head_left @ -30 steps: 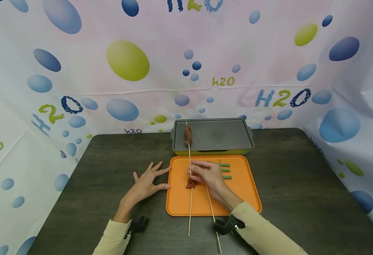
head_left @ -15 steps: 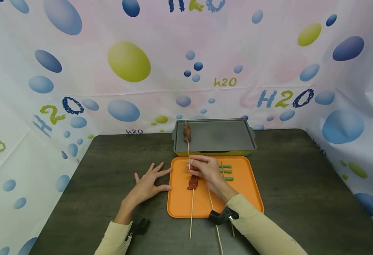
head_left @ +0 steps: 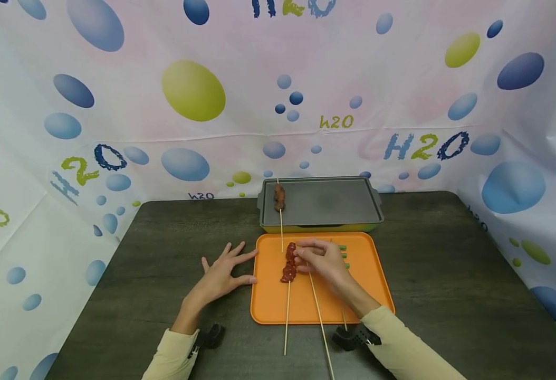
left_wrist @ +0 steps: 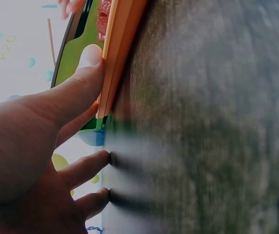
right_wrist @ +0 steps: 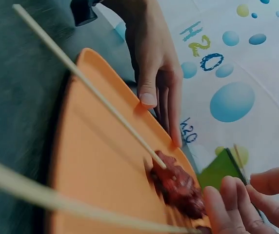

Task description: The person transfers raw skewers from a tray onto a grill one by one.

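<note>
My left hand [head_left: 221, 277] is spread at the left side of an orange tray [head_left: 270, 311], its thumb and index fingertips at the rim. In the left wrist view, two other fingertips rest on the table. A skewer of raw red meat [head_left: 288, 264] lies on the tray, its stick sticking out over the front edge. My right hand [head_left: 320, 261] hovers over the tray beside this meat, with loosely bent fingers and nothing held. Browned meat on a skewer [head_left: 279, 198] lies on the grill plate [head_left: 330, 200], its bare stick reaching down over the tray.
Green vegetable pieces [head_left: 343, 256] lie on the tray, partly hidden by the right hand. Another wooden stick [head_left: 320, 327] extends from under that hand past the tray's front edge. The grill stands directly behind the tray on the dark table [head_left: 188, 227]. A patterned sheet [head_left: 240, 63] hangs behind.
My right hand has let go of the stick of the browned meat skewer and moved right. That skewer now lies on the grill plate; the left hand has stayed put.
</note>
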Demonstrator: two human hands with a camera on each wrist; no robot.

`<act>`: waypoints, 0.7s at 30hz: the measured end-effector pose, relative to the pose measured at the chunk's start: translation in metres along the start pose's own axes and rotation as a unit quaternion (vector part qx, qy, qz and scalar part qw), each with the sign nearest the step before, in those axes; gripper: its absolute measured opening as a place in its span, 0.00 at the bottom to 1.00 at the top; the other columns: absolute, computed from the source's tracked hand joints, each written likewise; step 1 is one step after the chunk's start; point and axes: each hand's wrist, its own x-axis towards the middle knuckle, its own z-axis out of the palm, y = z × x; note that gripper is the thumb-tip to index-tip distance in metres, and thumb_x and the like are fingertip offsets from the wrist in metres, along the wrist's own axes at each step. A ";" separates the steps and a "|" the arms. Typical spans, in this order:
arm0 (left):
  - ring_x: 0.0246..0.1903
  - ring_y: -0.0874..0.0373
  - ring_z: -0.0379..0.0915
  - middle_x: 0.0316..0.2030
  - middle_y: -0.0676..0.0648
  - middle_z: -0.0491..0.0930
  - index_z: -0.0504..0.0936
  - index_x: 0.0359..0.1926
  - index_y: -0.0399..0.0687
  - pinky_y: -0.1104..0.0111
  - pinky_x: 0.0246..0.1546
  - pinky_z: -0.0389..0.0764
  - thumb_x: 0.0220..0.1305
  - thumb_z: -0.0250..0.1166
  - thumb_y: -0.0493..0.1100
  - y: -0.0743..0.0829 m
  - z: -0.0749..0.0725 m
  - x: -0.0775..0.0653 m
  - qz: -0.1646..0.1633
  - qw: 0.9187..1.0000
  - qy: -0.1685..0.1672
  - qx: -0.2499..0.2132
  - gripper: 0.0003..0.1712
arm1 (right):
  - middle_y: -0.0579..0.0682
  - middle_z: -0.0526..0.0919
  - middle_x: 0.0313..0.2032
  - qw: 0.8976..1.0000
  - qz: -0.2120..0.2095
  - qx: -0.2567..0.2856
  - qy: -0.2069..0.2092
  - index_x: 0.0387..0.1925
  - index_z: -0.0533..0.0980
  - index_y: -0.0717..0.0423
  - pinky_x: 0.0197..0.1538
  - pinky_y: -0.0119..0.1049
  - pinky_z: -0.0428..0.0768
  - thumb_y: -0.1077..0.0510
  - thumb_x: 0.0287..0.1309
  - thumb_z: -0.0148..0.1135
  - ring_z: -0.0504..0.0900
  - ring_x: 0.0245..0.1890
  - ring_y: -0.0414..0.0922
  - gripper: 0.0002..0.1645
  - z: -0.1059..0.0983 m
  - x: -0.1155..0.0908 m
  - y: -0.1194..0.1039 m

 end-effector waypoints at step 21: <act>0.78 0.31 0.35 0.79 0.39 0.54 0.71 0.75 0.61 0.16 0.53 0.23 0.61 0.72 0.60 0.001 -0.002 -0.001 0.003 1.000 -0.003 -0.007 0.43 | 0.47 0.86 0.35 0.925 -0.101 -0.366 0.028 0.55 0.82 0.62 0.35 0.34 0.84 0.65 0.64 0.69 0.86 0.32 0.42 0.18 -0.062 -0.073 -0.005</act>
